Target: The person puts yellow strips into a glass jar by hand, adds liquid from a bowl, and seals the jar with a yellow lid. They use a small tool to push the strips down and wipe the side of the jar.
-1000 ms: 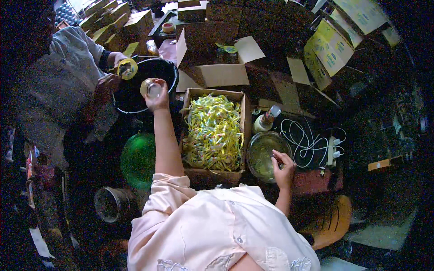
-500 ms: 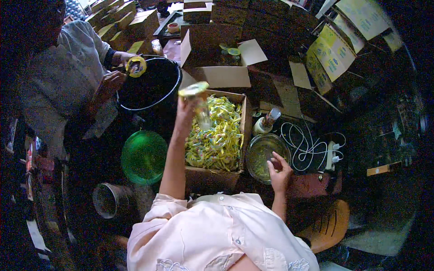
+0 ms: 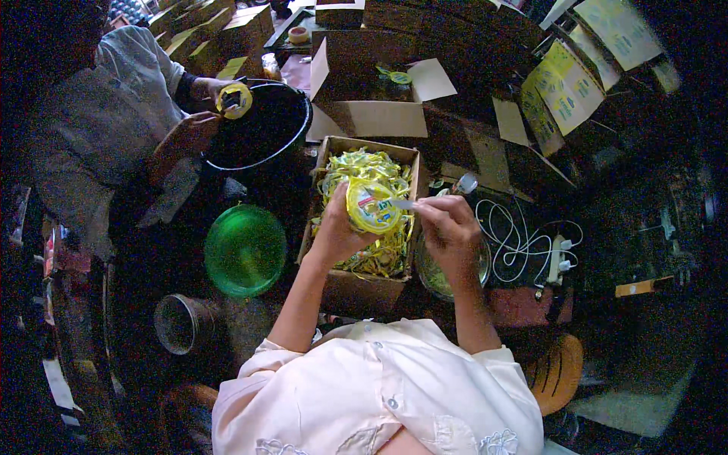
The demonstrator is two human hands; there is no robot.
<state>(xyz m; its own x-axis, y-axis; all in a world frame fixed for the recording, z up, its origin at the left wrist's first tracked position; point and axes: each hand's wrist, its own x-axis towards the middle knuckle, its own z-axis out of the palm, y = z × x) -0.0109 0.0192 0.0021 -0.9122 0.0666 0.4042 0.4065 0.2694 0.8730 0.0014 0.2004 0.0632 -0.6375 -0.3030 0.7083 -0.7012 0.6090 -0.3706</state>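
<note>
My left hand (image 3: 339,226) is closed round a plastic cup (image 3: 377,214) whose yellow printed film lid is tilted up toward me. In my right hand (image 3: 449,222), thumb and fingers pinch a thin, flat, pale strip (image 3: 403,204). Its tip reaches the right part of the lid; whether it is a blade I cannot make out. Below both hands stands an open cardboard box (image 3: 362,284) full of crumpled yellow-green film scraps (image 3: 368,164). A clear bowl (image 3: 485,262) with yellowish contents lies partly hidden under my right hand.
A green basin (image 3: 244,250) and a grey bucket (image 3: 176,324) stand at left. Behind them a co-worker's hands (image 3: 203,125) hold another yellow-lidded cup (image 3: 234,100) over a large dark bucket (image 3: 262,163). At right lie white cables (image 3: 509,239) and a power strip (image 3: 559,258).
My left hand has lowered the cup toward me and turned its lid into view. My right hand has risen from over the bowl to the lid, where the pale strip shows.
</note>
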